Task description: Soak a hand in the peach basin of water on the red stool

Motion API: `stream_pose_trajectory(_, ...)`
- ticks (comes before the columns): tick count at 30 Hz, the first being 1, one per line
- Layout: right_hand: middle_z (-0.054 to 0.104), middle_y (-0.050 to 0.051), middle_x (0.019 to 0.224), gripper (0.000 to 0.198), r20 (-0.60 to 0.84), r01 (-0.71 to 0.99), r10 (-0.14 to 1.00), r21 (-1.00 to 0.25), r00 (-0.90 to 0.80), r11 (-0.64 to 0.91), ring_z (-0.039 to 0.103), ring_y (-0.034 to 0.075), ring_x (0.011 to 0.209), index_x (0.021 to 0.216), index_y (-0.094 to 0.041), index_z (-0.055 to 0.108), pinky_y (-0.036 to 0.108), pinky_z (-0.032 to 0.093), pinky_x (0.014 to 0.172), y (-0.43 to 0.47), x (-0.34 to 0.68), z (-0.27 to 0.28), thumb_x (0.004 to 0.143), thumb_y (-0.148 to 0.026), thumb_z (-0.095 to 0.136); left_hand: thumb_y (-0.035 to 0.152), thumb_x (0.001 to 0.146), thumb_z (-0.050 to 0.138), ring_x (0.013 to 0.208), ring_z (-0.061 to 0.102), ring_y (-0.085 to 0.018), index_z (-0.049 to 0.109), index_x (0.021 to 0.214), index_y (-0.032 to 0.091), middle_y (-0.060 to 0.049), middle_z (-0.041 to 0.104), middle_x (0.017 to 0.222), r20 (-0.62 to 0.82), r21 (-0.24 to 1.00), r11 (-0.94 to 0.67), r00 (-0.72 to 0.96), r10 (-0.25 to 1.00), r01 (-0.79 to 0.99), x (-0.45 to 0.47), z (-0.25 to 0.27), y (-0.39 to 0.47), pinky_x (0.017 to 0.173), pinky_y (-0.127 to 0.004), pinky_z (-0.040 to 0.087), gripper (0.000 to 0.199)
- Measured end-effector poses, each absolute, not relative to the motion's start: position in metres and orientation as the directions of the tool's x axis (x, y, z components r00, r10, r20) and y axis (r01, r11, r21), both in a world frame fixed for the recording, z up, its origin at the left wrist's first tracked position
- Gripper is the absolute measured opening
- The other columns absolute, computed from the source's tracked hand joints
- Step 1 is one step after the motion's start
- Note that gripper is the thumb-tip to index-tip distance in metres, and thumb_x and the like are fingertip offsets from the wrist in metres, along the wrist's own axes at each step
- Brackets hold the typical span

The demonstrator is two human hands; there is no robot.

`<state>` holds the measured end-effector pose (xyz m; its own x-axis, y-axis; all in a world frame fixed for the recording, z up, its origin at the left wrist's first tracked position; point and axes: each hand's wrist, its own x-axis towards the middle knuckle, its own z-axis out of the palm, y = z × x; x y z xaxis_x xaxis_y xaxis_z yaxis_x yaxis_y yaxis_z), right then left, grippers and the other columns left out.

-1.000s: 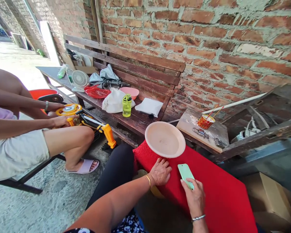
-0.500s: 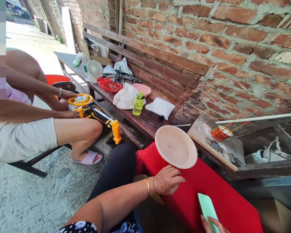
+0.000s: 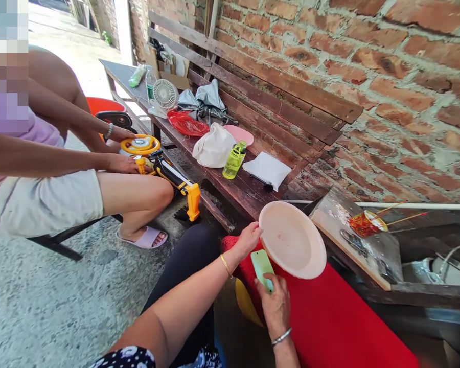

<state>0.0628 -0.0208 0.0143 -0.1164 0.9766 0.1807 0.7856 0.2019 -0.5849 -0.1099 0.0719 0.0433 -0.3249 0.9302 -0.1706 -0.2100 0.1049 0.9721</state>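
A shallow cream-coloured plate (image 3: 291,243) rests on the red cloth (image 3: 329,317), bare apart from a few small specks. My left hand (image 3: 250,239), with a gold bangle at the wrist, pinches the plate's near left rim. My right hand (image 3: 275,299), wearing a silver bangle, is closed round the lower end of a flat mint-green piece with rounded corners (image 3: 261,263). It has a small hole near its far end; its exact kind is unclear. The green piece is just below the plate's left edge, close to my left hand.
A person at left handles a yellow-and-black toy (image 3: 168,171). On the wooden bench (image 3: 210,179) are a green bottle (image 3: 234,159), white bag (image 3: 213,145), fan (image 3: 165,94) and white packet (image 3: 270,168). A red cup (image 3: 366,224) and padlocks stand on a board at right.
My left hand has moved up and taken the plate's rim. My right hand has come further into view, carrying the mint-green piece left toward the plate. The view has shifted slightly.
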Motion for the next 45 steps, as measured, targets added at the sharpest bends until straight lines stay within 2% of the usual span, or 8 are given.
stream_pose_trajectory(5,0.066,0.009,0.099,0.075,0.024,0.810,0.993,-0.582,0.114,-0.079,0.064,0.032,0.088,0.095,-0.027,0.073,0.044,0.050,0.077,-0.046,0.139,0.013,0.066,-0.094,0.054,0.019,0.085,0.059,0.096,0.063,-0.021,0.064,0.110,0.016,-0.007,0.071,0.103,-0.164,0.982,0.122,-0.324,0.932,-0.145,-0.093,0.042,0.072,0.090,-0.035,0.051,0.026)
stream_pose_trajectory(10,0.064,0.011,0.095,0.080,-0.108,0.751,0.870,-0.461,0.482,-0.473,0.063,0.035,0.085,0.095,-0.026,0.074,0.048,0.051,0.072,-0.080,0.205,0.030,0.057,-0.095,0.059,0.015,0.078,0.064,0.091,0.061,-0.020,0.060,0.111,0.017,-0.005,0.067,0.096,-0.206,0.972,0.156,-0.326,0.922,-0.174,-0.087,0.038,0.075,0.089,-0.035,0.049,0.034)
stream_pose_trajectory(18,0.065,0.010,0.102,0.073,0.117,0.812,0.989,-0.584,0.085,-0.001,0.064,0.032,0.096,0.094,-0.026,0.074,0.046,0.049,0.087,-0.077,0.130,0.029,0.070,-0.092,0.054,0.012,0.077,0.062,0.096,0.060,-0.021,0.061,0.109,0.018,-0.004,0.065,0.094,-0.187,0.981,0.150,-0.365,0.912,-0.126,-0.087,0.042,0.073,0.093,-0.036,0.050,0.032)
stream_pose_trajectory(22,0.064,0.010,0.102,0.081,-0.007,0.793,0.959,-0.560,0.284,-0.239,0.065,0.033,0.093,0.093,-0.026,0.074,0.045,0.050,0.079,-0.081,0.172,0.025,0.059,-0.098,0.054,0.013,0.073,0.066,0.112,0.056,-0.027,0.063,0.111,0.019,-0.006,0.064,0.103,-0.182,0.983,0.163,-0.348,0.920,-0.082,-0.089,0.052,0.067,0.101,-0.043,0.048,0.038)
stream_pose_trajectory(25,0.063,0.009,0.103,0.084,-0.061,0.753,0.902,-0.528,0.428,-0.393,0.065,0.034,0.092,0.094,-0.026,0.074,0.045,0.051,0.076,-0.086,0.200,0.026,0.056,-0.098,0.055,0.018,0.074,0.066,0.110,0.058,-0.026,0.059,0.121,0.023,-0.007,0.063,0.109,-0.296,0.933,0.223,-0.251,0.922,-0.281,-0.090,0.061,0.064,0.091,-0.042,0.055,0.047)
stream_pose_trajectory(28,0.061,0.008,0.102,0.077,-0.037,0.763,0.941,-0.575,0.336,-0.295,0.064,0.032,0.093,0.094,-0.026,0.074,0.043,0.051,0.080,-0.085,0.187,0.025,0.062,-0.094,0.058,0.024,0.078,0.063,0.084,0.064,-0.019,0.051,0.129,0.027,-0.003,0.064,0.099,-0.401,0.798,0.320,-0.052,0.915,-0.510,-0.092,0.067,0.064,0.075,-0.038,0.059,0.053)
stream_pose_trajectory(32,0.059,0.007,0.095,0.070,0.122,0.788,0.981,-0.614,0.152,-0.046,0.062,0.029,0.091,0.090,-0.025,0.074,0.041,0.049,0.083,-0.072,0.146,0.020,0.069,-0.090,0.058,0.022,0.078,0.056,0.057,0.060,-0.012,0.046,0.129,0.024,0.002,0.063,0.081,-0.413,0.717,0.352,0.040,0.910,-0.602,-0.094,0.072,0.066,0.064,-0.036,0.060,0.052)
stream_pose_trajectory(45,0.062,0.008,0.092,0.062,0.175,0.718,0.984,-0.682,-0.024,0.138,0.063,0.028,0.090,0.089,-0.024,0.074,0.041,0.051,0.081,-0.041,0.089,0.021,0.079,-0.083,0.056,0.016,0.073,0.052,0.052,0.061,-0.015,0.052,0.122,0.019,0.001,0.063,0.069,-0.399,0.733,0.301,-0.027,0.917,-0.610,-0.096,0.077,0.066,0.050,-0.032,0.059,0.049)
